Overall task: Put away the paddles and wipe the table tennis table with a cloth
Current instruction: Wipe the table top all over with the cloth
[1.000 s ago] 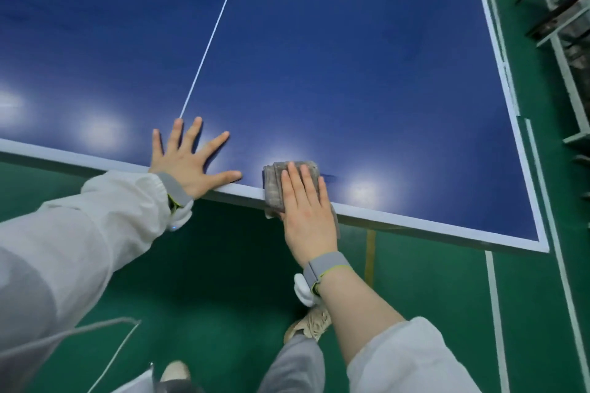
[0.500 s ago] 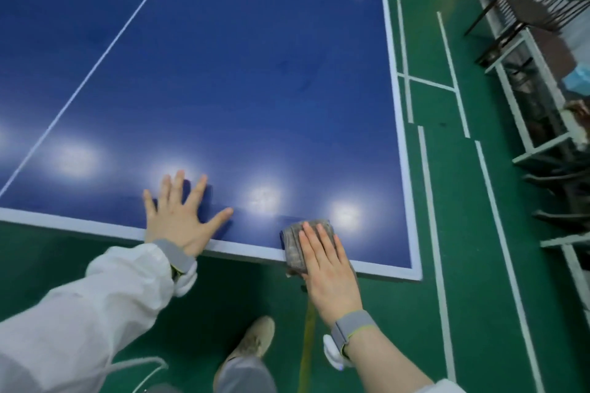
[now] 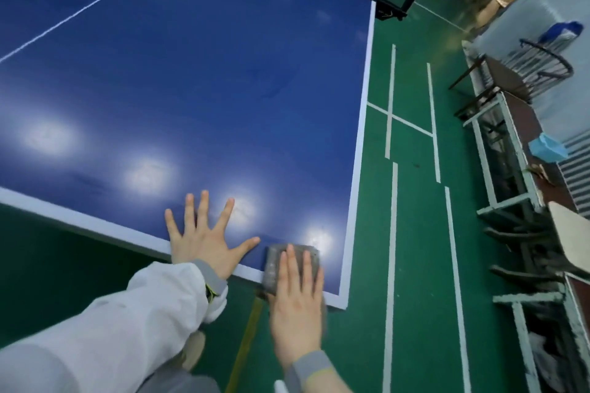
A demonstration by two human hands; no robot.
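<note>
The blue table tennis table [image 3: 198, 80] with white edge lines fills the upper left of the view. A folded grey cloth [image 3: 277, 265] lies on its near edge, close to the near right corner. My right hand [image 3: 295, 303] presses flat on the cloth with straight fingers. My left hand [image 3: 204, 239] rests spread and flat on the table's near edge, just left of the cloth. No paddles are in view.
The net post and clamp [image 3: 391, 6] sit at the table's far right. Green floor with white lines [image 3: 392, 233] runs along the right side. Chairs and metal-framed desks [image 3: 510, 169] line the right wall, with a blue box [image 3: 547, 148] on one.
My right hand has slid the cloth rightward along the near edge toward the table's right corner. My left hand has followed to the right, and the view has turned right.
</note>
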